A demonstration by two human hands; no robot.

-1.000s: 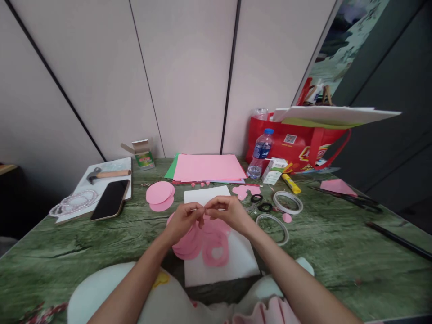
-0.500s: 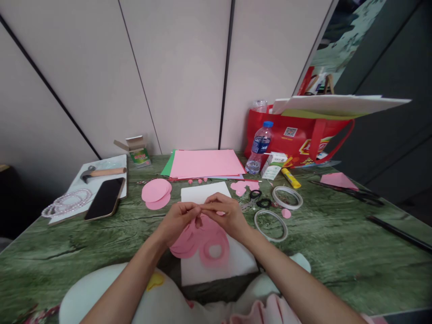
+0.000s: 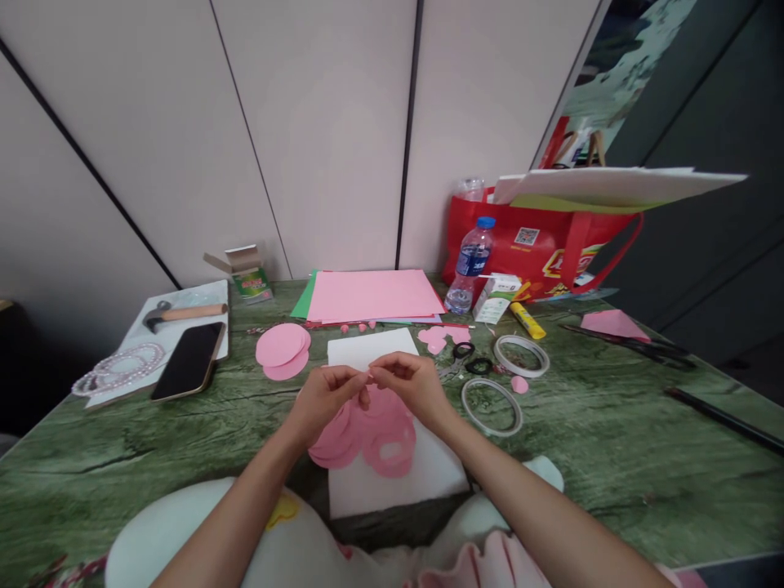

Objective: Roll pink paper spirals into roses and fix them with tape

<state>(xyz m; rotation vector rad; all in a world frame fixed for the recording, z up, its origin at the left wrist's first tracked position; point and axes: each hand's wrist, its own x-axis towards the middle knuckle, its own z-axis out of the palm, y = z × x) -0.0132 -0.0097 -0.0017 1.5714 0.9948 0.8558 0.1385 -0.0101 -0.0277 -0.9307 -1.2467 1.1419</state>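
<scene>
My left hand [image 3: 329, 398] and my right hand [image 3: 412, 381] meet fingertip to fingertip above a white sheet [image 3: 422, 482]. Both are closed in a pinch, and whatever lies between the fingertips is too small to name. Below them on the sheet rest overlapping pink paper circles [image 3: 334, 447], partly covered by my hands. A pink paper ring [image 3: 404, 461] with a pale middle lies at their right. Just beyond my right hand are small scissors [image 3: 454, 369] with black handles.
Two tape rolls [image 3: 519, 408] [image 3: 545, 359] lie right of the sheet. Pink circles [image 3: 280, 347], a phone [image 3: 189, 362] and a hammer [image 3: 189, 313] are at left. Pink paper [image 3: 373, 296], a water bottle [image 3: 470, 265] and a red bag [image 3: 508, 245] stand behind.
My right fingers have bent inward from a straighter pose, and the fingertips now pinch close against the left ones. Everything on the table stays in place.
</scene>
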